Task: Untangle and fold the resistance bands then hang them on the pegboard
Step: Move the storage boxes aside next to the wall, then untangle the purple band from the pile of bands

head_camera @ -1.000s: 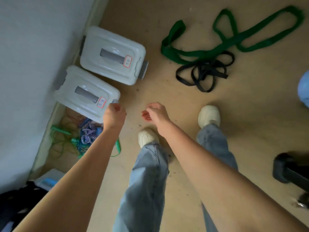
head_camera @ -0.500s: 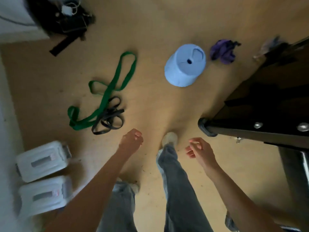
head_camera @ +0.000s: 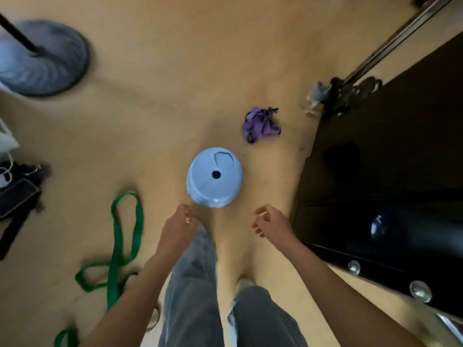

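A long green resistance band (head_camera: 117,249) lies looped on the wooden floor at the lower left, partly hidden by my left forearm. A tangled purple band (head_camera: 260,125) sits in a heap further ahead, right of centre. My left hand (head_camera: 179,227) hangs over the floor with loosely curled fingers and holds nothing. My right hand (head_camera: 271,224) is also empty, its fingers loosely curled, about level with the left. Both hands hover just short of a pale blue stool. No pegboard is in view.
A pale blue round stool (head_camera: 214,177) stands straight ahead. A dark cabinet (head_camera: 388,184) with metal knobs fills the right side. A round fan base (head_camera: 42,61) sits at the upper left. Dark bags and cables (head_camera: 17,194) lie at the left edge.
The view has swung right and forward: the white boxes left the frame, the green band moved to the lower left, the stool and purple band came closer. Both hands stay empty.
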